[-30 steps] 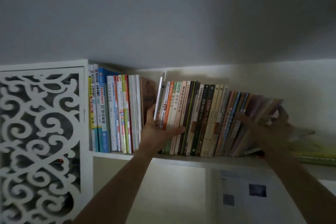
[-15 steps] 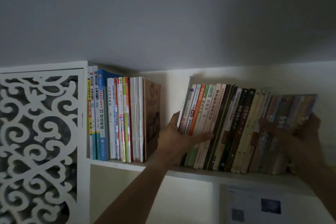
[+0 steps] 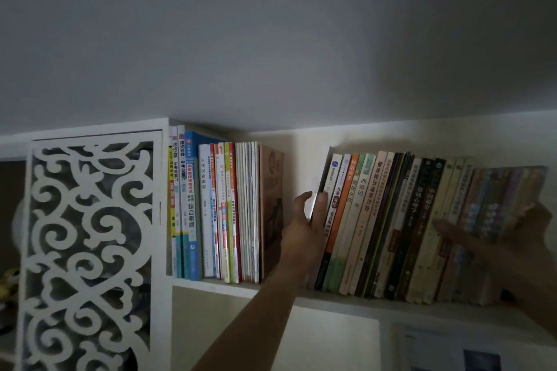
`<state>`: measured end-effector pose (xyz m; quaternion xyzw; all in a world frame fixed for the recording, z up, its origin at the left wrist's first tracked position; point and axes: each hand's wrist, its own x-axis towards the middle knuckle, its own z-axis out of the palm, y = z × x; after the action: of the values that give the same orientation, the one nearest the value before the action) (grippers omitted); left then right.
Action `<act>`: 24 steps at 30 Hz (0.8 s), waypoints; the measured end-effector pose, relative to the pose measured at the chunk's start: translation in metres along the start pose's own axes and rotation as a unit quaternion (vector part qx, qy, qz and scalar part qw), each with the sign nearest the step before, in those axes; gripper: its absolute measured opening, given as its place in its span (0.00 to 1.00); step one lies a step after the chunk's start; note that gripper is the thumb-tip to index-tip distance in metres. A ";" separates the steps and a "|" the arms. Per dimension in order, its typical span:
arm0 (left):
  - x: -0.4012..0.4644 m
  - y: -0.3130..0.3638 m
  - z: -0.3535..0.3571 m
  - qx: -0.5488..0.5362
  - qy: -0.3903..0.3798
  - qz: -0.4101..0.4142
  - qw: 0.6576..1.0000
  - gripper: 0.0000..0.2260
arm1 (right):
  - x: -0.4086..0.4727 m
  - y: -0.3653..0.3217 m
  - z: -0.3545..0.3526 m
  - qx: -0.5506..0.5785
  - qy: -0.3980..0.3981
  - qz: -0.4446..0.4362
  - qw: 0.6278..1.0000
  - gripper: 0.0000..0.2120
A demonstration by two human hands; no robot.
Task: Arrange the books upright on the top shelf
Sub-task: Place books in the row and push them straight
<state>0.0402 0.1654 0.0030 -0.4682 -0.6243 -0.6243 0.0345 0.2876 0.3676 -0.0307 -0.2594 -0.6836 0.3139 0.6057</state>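
Note:
Two groups of books stand on the white top shelf (image 3: 211, 285). The left group (image 3: 217, 214) is upright against the shelf's side wall. The right row of books (image 3: 391, 226) leans with its tops to the right. My left hand (image 3: 301, 232) grips the row's left end, thumb on the spines and fingers along the outer cover. At the row's right end my right hand (image 3: 518, 229), blurred, holds the last books with its thumb across the spines. A gap of bare back wall (image 3: 298, 172) separates the two groups.
A white carved lattice panel (image 3: 87, 250) closes the compartment to the left of the books. The grey ceiling (image 3: 271, 39) sits just above the book tops. Below the shelf at the right, a pale sheet with a dark picture (image 3: 470, 355) hangs.
Held at both ends, the leaning row has slid right, away from the upright group, and the gap between them has widened. Its right end now stands steeper.

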 end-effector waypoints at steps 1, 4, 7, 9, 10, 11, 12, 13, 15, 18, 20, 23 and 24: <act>-0.001 -0.001 0.000 -0.007 0.012 0.004 1.000 0.24 | -0.007 -0.015 0.005 0.017 -0.003 0.002 1.000 0.60; 0.003 -0.008 -0.006 -0.034 0.030 0.002 0.999 0.25 | -0.024 -0.060 0.027 0.032 -0.003 0.010 0.999 0.58; 0.004 -0.012 -0.014 -0.081 0.052 0.002 0.995 0.30 | -0.026 -0.075 0.047 0.036 -0.027 -0.008 0.999 0.56; 0.008 -0.016 -0.020 -0.096 0.105 -0.011 0.990 0.32 | -0.025 -0.082 0.061 0.020 -0.054 -0.026 0.998 0.56; 0.008 -0.018 -0.024 -0.105 0.130 -0.020 0.986 0.33 | -0.025 -0.087 0.068 0.011 -0.068 -0.035 0.997 0.56; 0.007 -0.018 -0.027 -0.115 0.145 -0.025 0.982 0.35 | -0.025 -0.090 0.073 -0.002 -0.078 -0.047 0.996 0.55; 0.006 -0.017 -0.029 -0.119 0.150 -0.032 0.981 0.38 | -0.025 -0.092 0.077 -0.014 -0.087 -0.058 0.994 0.54; 0.005 -0.017 -0.031 -0.115 0.142 -0.037 0.982 0.39 | -0.025 -0.092 0.079 -0.020 -0.093 -0.056 0.994 0.53; 0.002 -0.010 -0.035 -0.094 0.123 -0.053 0.986 0.35 | -0.027 -0.087 0.081 -0.026 -0.089 -0.045 0.995 0.51; -0.002 -0.005 -0.039 -0.029 0.109 -0.067 0.991 0.33 | -0.037 -0.078 0.080 -0.052 -0.074 -0.017 0.996 0.51; -0.006 -0.011 -0.040 0.036 0.108 -0.050 0.992 0.34 | -0.046 -0.076 0.079 -0.061 -0.075 0.006 0.995 0.54; -0.018 -0.018 -0.043 0.103 0.119 -0.036 0.987 0.28 | -0.054 -0.076 0.080 -0.076 -0.078 0.014 0.994 0.55; -0.021 -0.019 -0.044 0.111 0.116 -0.033 0.987 0.27 | -0.055 -0.076 0.081 -0.078 -0.074 0.014 0.994 0.56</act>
<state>0.0162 0.1224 -0.0143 -0.3656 -0.6963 -0.6021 0.1376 0.2167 0.2667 -0.0161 -0.2914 -0.7455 0.2860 0.5267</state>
